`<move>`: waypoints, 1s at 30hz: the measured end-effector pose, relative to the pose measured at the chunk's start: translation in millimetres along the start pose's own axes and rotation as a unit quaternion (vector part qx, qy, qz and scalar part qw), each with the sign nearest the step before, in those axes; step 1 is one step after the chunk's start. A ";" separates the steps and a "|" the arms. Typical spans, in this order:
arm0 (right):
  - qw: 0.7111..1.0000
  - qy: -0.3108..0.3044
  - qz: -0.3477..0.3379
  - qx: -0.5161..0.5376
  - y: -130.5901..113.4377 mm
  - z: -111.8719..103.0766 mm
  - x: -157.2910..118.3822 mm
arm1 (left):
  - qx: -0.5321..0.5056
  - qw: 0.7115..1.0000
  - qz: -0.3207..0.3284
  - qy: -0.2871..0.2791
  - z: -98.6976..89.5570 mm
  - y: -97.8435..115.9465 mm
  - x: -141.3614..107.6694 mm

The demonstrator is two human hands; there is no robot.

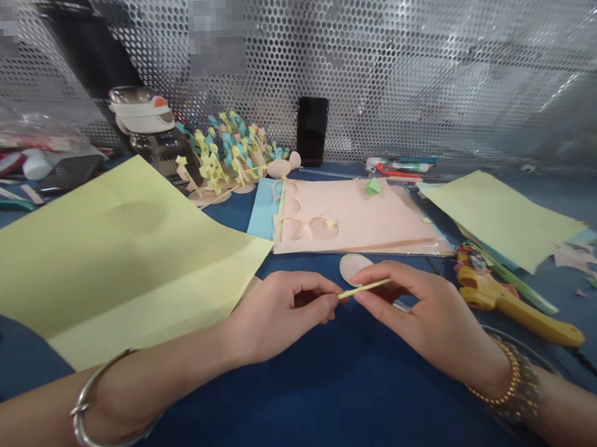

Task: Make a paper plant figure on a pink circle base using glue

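Observation:
Between my two hands runs a thin yellow paper strip [364, 289], slightly tilted up to the right. My left hand [288, 311] pinches its left end between thumb and fingers. The thumb and forefinger of my right hand [417, 304] close on the other part of it. Just behind the fingertips is a pale paper disc [355, 268], partly covered by my right hand. A large sheet of yellow paper [130, 252] lies to the left, close to my left forearm. Beside my right hand rests a yellow glue gun [518, 309].
Pink sheets [363, 213] with cut-out holes lie ahead. Small paper stars on stems [234, 150] stand behind, near a bottle [148, 128] and a propped phone [313, 130]. More yellow sheets [503, 213] and pens [400, 166] are at right, before a perforated metal panel [420, 64].

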State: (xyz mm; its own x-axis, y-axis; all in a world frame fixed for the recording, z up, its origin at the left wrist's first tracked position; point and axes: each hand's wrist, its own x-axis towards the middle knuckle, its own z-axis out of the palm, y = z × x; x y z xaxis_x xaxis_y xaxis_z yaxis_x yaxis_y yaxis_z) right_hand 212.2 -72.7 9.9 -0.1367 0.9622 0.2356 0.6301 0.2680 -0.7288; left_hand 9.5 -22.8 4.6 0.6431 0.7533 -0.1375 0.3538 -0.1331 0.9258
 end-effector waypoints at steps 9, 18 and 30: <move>0.976 0.022 0.055 0.209 4.7 -3.3 9.5 | -0.035 0.999 0.010 0.001 2.6 1.2 0.0; 0.964 0.072 0.042 0.253 7.9 -6.3 15.9 | -0.081 0.996 0.015 0.041 0.9 3.6 5.3; 0.966 -0.049 -0.010 0.255 1.9 -3.1 8.9 | 0.134 0.987 0.083 0.028 7.6 29.3 -4.3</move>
State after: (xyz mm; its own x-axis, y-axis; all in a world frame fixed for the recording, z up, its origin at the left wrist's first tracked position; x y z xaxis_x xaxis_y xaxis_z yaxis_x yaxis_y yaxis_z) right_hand 214.5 -63.7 12.6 -0.2325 0.9499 0.2088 0.1717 0.2514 -0.9525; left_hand 22.2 -34.8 29.7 0.6712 0.7405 0.0351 0.4187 -0.4178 0.8063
